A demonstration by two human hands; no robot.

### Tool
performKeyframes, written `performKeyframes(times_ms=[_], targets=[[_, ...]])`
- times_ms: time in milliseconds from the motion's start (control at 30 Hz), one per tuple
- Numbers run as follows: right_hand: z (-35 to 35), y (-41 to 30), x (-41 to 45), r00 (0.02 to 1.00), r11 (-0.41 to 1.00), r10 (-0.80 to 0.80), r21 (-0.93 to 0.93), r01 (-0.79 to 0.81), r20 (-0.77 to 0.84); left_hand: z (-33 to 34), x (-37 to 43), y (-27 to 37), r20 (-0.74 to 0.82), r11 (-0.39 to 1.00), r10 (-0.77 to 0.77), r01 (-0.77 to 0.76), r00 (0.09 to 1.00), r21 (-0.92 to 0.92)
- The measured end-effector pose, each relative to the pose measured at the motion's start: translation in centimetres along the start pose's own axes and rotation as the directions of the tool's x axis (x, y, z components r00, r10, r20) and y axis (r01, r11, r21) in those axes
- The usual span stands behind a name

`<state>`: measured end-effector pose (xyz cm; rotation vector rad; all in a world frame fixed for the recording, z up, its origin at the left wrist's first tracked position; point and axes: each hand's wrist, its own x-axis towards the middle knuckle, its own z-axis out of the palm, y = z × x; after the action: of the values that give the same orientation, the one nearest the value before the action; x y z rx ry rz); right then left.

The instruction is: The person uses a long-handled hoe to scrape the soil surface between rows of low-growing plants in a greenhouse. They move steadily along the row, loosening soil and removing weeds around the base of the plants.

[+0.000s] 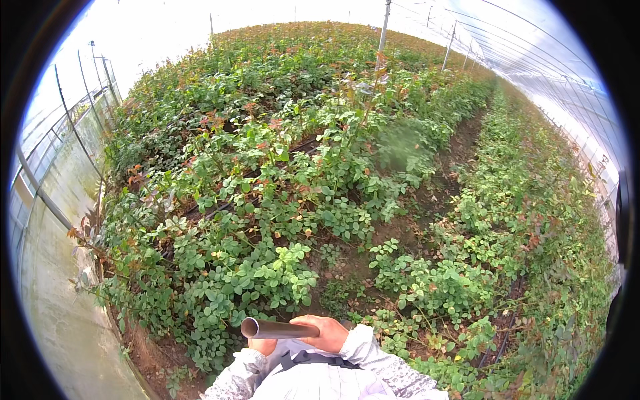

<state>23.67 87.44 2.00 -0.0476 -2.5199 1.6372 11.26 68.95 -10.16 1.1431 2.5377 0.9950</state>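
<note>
A hollow tube (282, 329) lies crosswise in front of my body, its round open end towards the left. My right hand (327, 334) is closed around the tube's right part, fingers over the top. Just below the tube's left part is my left hand (262, 345); the tube hides its fingers, so its hold cannot be made out. Both arms wear pale patterned sleeves (387, 367). Directly beyond my hands grow leafy rose bushes (280, 275) with green leaflets and some reddish shoots.
A translucent plastic wall (55, 270) with a slanting pole (50, 207) runs along the left. A bare soil path (462, 145) leads away between plant rows. Dark irrigation hoses (505, 325) lie among the bushes. Upright posts (383, 35) stand farther off under the greenhouse roof (545, 40).
</note>
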Motion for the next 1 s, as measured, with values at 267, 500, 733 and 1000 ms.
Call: performKeyframes(times_ms=[267, 500, 733, 1000], targets=[[-0.4, -0.1, 0.0, 1.0, 1.0, -0.002, 0.015, 0.001, 0.01, -0.3, 0.9, 2.9, 0.059, 0.964, -0.077, 0.09, 0.995, -0.249], [-0.1, 0.6, -0.2, 0.996, 1.0, -0.028, -0.004, 0.028, -0.085, -0.4, 1.7, 4.1, 0.147, 0.916, 0.276, -0.214, 0.95, -0.338], [-0.4, 0.9, -0.2, 0.996, 0.999, 0.009, -0.035, -0.012, -0.085, -1.4, 2.0, 6.5, 0.14, 0.875, 0.278, -0.19, 0.95, -0.445], [-0.5, 1.0, 0.0, 0.998, 0.999, 0.032, -0.03, -0.033, -0.061, -3.0, 2.0, 8.2, 0.029, 0.882, 0.279, -0.245, 0.96, -0.402]])
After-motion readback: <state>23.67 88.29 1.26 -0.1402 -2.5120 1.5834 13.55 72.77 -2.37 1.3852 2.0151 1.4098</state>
